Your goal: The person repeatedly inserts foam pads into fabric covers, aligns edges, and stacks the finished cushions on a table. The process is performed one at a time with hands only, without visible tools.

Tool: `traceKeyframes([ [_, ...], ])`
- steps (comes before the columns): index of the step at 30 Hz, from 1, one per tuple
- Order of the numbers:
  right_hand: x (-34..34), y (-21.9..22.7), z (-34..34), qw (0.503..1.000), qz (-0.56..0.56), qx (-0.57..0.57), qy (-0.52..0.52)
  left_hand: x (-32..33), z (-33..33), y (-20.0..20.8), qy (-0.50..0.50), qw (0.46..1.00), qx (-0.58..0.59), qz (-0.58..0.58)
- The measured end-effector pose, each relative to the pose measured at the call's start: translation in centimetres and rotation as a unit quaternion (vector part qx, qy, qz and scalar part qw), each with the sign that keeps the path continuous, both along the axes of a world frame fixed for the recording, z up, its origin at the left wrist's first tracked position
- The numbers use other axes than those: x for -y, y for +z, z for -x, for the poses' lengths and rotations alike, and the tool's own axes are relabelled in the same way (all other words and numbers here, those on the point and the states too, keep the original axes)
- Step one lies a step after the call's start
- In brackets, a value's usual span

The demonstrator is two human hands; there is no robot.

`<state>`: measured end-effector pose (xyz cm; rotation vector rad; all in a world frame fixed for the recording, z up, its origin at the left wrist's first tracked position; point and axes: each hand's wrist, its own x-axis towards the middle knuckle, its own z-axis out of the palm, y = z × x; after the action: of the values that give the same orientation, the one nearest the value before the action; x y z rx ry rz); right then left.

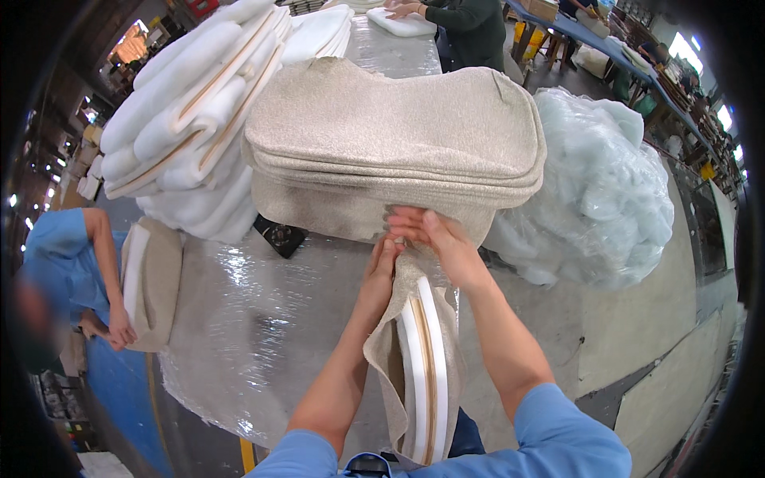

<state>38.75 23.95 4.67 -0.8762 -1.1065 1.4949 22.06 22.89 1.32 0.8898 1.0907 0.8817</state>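
Observation:
A beige fabric cushion cover (380, 350) stands on edge before me, its long opening turned toward me. Inside it sits a layered cushion insert (430, 370), white on both sides with a tan layer between. My left hand (382, 269) pinches the cover's far end. Just right of that end, my right hand (441, 241) has its fingers stretched out leftward and thumb raised, near the gathered fabric. Directly beyond both hands lies a stack of beige cushion covers (390, 119); its lower front layer hangs close to my right fingertips.
White padded cushion inserts (191, 103) are piled at the far left. A clear bag of white stuffing (590, 191) stands right. A small black item (280, 237) lies on the plastic-covered table (255, 319). Left, a person in blue (68, 255) handles another cushion (151, 279); another person (474, 32) works beyond.

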Motion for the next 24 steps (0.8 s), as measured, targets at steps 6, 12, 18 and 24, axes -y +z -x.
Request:
traceKeyframes([
  [6,-3.4,2.3,3.6,0.993,0.083,0.047,0.069,-2.5,-1.0,0.3,0.021,0.993,0.113,0.020],
  [12,-0.9,0.1,5.5,0.998,0.007,0.004,-0.059,-2.8,-1.6,-0.2,0.071,0.997,0.032,-0.005],
  [18,0.8,-0.9,4.4,0.974,-0.175,0.088,-0.109,-1.4,-2.3,2.8,0.026,0.997,-0.060,-0.028],
  [24,2.4,-0.4,5.4,0.975,-0.187,0.085,-0.088,-0.5,-0.1,2.2,0.043,0.997,-0.053,-0.038],
])
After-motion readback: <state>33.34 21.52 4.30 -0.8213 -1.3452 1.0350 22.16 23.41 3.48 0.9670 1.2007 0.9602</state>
